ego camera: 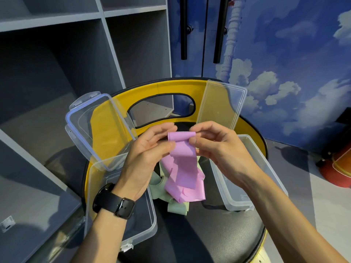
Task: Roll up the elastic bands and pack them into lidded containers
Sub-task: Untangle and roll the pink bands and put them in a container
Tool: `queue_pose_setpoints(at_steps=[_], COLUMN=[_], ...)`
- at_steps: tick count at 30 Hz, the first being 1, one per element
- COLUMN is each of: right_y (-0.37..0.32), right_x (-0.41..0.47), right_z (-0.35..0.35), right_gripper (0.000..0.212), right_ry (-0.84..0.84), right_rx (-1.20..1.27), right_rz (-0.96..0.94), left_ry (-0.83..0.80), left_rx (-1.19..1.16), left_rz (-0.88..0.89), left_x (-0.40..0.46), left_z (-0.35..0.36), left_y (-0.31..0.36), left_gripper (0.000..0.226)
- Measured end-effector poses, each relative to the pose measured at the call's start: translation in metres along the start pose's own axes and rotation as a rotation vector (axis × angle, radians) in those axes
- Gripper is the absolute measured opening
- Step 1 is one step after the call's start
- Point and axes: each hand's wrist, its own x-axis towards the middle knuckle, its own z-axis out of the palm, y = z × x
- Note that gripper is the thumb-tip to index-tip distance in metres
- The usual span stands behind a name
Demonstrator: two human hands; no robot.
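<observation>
From the head view, the left hand (pixel 150 147) and right hand (pixel 218 147) each pinch an end of the small roll starting at the top of the pink elastic band (pixel 183 158), held up so its tail hangs free above the green band (pixel 171 202) on the chair seat (pixel 209 234). Clear containers (pixel 252 177) sit open either side, lids (pixel 220 103) propped against the yellow backrest (pixel 171 88), probably ready for packing.

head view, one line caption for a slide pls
Both hands start rolling a pink elastic band above two open clear containers.

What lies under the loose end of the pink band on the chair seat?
A pale green band lies partly under the pink band on the black seat. How far the green band reaches is covered.
</observation>
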Motion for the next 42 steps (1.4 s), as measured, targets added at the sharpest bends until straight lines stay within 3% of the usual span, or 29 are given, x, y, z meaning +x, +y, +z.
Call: queue_pose_setpoints(at_steps=[5, 14, 20, 25, 32, 35, 42], right_y=[-0.0006, 0.0035, 0.0023, 0.001, 0.0009, 0.0021, 0.0009], right_x=[0.0003, 0.0008, 0.0, -0.0001, 0.0003, 0.0006, 0.0006], right_z=[0.0008, -0.0037, -0.0013, -0.0004, -0.0007, -0.0007, 0.0001], right_gripper=[0.017, 0.04, 0.027, 0.018, 0.021, 0.018, 0.041], right_ry=[0.021, -0.09, -0.082, -0.055, -0.066, -0.074, -0.09], right_rx=[-0.014, 0.043, -0.075, -0.024, 0.01, 0.004, 0.051], right_rz=[-0.024, 0.088, 0.128, 0.096, 0.075, 0.069, 0.171], left_ry=[0.084, 0.06, 0.072, 0.026, 0.054, 0.062, 0.081], left_rx=[0.105, 0.073, 0.073, 0.033, 0.104, 0.112, 0.086], left_rz=[-0.034, -0.006, 0.025, 0.0, -0.091, -0.08, -0.028], left_x=[0.0001, -0.0003, -0.0002, 0.0006, 0.0001, 0.0009, 0.0016], left_z=[0.0054, 0.0046, 0.0043, 0.0029, 0.0045, 0.0039, 0.0002], left_y=[-0.0008, -0.0002, -0.0005, -0.0018, -0.0022, -0.0017, -0.0031], left_gripper=[0.025, 0.022, 0.029, 0.026, 0.032, 0.023, 0.019])
